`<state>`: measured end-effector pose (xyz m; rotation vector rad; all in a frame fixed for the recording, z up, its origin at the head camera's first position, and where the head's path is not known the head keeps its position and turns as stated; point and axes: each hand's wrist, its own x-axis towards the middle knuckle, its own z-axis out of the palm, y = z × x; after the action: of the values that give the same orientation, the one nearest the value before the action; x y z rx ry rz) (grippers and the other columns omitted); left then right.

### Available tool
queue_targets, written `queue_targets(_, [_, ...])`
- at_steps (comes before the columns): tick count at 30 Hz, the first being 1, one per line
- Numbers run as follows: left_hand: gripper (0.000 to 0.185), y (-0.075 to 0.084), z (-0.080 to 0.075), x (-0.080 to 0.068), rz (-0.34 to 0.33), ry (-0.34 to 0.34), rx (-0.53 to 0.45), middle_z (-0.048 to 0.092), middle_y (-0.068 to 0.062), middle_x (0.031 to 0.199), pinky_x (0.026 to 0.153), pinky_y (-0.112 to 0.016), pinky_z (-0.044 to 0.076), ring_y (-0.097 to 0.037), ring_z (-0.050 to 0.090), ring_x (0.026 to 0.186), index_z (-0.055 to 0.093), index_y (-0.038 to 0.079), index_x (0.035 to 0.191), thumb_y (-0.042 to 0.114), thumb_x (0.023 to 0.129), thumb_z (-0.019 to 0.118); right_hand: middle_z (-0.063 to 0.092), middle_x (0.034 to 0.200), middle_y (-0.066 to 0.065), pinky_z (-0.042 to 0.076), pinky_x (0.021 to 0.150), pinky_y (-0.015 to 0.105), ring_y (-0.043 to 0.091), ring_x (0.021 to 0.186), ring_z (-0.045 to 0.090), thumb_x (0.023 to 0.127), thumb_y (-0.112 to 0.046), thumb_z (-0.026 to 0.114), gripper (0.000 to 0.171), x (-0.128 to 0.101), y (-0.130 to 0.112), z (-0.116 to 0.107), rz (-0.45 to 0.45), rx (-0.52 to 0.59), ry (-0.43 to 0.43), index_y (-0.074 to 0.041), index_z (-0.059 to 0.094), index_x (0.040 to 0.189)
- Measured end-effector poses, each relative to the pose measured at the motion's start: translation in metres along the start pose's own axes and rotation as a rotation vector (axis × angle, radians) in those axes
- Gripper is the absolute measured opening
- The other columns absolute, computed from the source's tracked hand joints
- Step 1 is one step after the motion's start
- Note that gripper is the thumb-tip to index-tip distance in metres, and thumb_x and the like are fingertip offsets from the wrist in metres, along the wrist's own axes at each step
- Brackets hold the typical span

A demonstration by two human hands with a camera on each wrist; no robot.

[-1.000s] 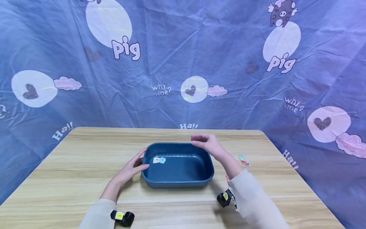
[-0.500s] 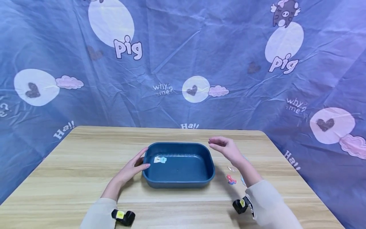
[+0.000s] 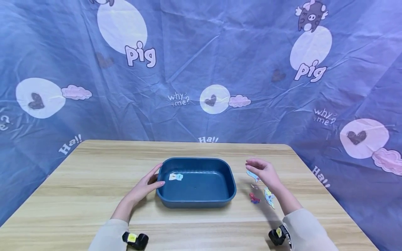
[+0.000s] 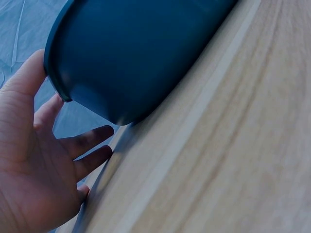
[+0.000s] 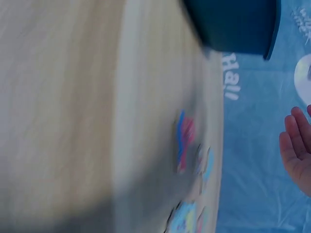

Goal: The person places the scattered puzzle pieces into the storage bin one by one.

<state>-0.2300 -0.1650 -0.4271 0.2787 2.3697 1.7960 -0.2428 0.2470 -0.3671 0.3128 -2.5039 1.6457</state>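
A dark blue rectangular basin [image 3: 196, 203] stands on the table. Inside it, near the left end, lies a small white and light-blue flat piece [image 3: 176, 177]. My left hand [image 3: 142, 190] rests against the basin's left end, thumb and index fingertip on the rim. The left wrist view shows the other fingers spread apart, off the wall. To the right of the basin my right hand [image 3: 263, 172] hovers with loosely bent fingers, holding nothing. Near it are a light-blue flat cutout [image 3: 253, 176], a red and blue cutout [image 3: 254, 198] and a blue and yellow cutout [image 3: 269, 197].
A small pale piece [image 3: 254, 187] lies between the cutouts on the wooden table [image 3: 201, 230]. Behind the table hangs a blue printed cloth [image 3: 188, 66]. A black wrist camera [image 3: 136, 240] sits at the left sleeve, and another camera [image 3: 277, 236] at the right.
My right hand has moved from over the basin's far right corner out to the right, above the cutouts, which now show more fully. The left hand and the basin have stayed in place.
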Motion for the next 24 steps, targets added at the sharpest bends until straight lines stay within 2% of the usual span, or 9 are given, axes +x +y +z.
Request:
queue_targets(5, [0.064,0.000,0.001,0.000,0.003,0.002,-0.005,0.024,-0.015,0.138,0.095,-0.055,0.015,-0.033,0.020,0.124,0.023,0.030,0.136,0.026,0.082,0.058,0.060,0.101,0.013,0.044,0.072,0.019,0.012,0.088,0.056,0.081,-0.023,0.060,0.036,0.006,0.052,-0.017,-0.040,-0.003,0.036,0.002,0.057,0.108])
queue_targets(7, [0.064,0.000,0.000,0.000,0.004,-0.001,-0.007,0.023,-0.015,0.138,0.095,-0.055,0.014,-0.033,0.019,0.124,0.023,0.030,0.136,0.026,0.082,0.058,0.060,0.101,0.012,0.045,0.072,0.021,0.014,0.089,0.056,0.082,-0.024,0.060,0.039,0.005,0.059,-0.021,-0.035,-0.020,0.040,0.003,0.056,0.109])
queue_targets(8, [0.064,0.000,0.000,0.000,0.004,-0.003,-0.006,0.023,-0.015,0.138,0.095,-0.055,0.015,-0.033,0.019,0.124,0.023,0.030,0.136,0.026,0.082,0.058,0.060,0.100,0.012,0.045,0.071,0.021,0.014,0.088,0.056,0.081,-0.024,0.060,0.039,0.004,0.060,-0.023,-0.028,-0.024,0.050,0.003,0.056,0.109])
queue_targets(11, [0.064,0.000,0.000,0.000,0.014,-0.001,-0.010,0.025,-0.016,0.136,0.095,-0.055,0.015,-0.033,0.021,0.124,0.024,0.030,0.136,0.025,0.082,0.058,0.057,0.102,0.020,0.045,0.073,0.025,0.018,0.089,0.056,0.080,-0.024,0.061,0.044,-0.003,0.043,-0.022,0.008,-0.052,0.067,0.009,0.053,0.109])
queue_targets(14, [0.063,0.001,-0.001,0.000,0.028,0.004,-0.015,0.029,-0.018,0.134,0.095,-0.054,0.016,-0.032,0.024,0.122,0.025,0.030,0.135,0.024,0.082,0.058,0.055,0.103,0.026,0.045,0.073,0.022,0.015,0.087,0.056,0.080,-0.021,0.061,0.044,-0.008,0.032,-0.021,0.034,-0.078,0.075,0.012,0.052,0.108])
queue_targets(19, [0.063,0.000,-0.002,-0.002,0.033,0.003,-0.010,0.029,-0.019,0.134,0.095,-0.054,0.016,-0.032,0.025,0.122,0.025,0.031,0.135,0.024,0.082,0.058,0.054,0.103,0.027,0.043,0.072,0.016,0.008,0.084,0.055,0.081,-0.016,0.061,0.043,-0.009,0.033,-0.022,0.085,-0.101,0.068,0.014,0.050,0.109])
queue_targets(24, [0.063,0.000,-0.002,-0.001,0.035,0.001,-0.005,0.029,-0.019,0.134,0.095,-0.055,0.015,-0.032,0.025,0.122,0.026,0.031,0.135,0.024,0.082,0.058,0.056,0.101,0.025,0.043,0.070,0.016,0.009,0.081,0.055,0.081,-0.012,0.060,0.039,-0.009,0.041,-0.025,0.107,-0.141,0.083,0.014,0.050,0.109])
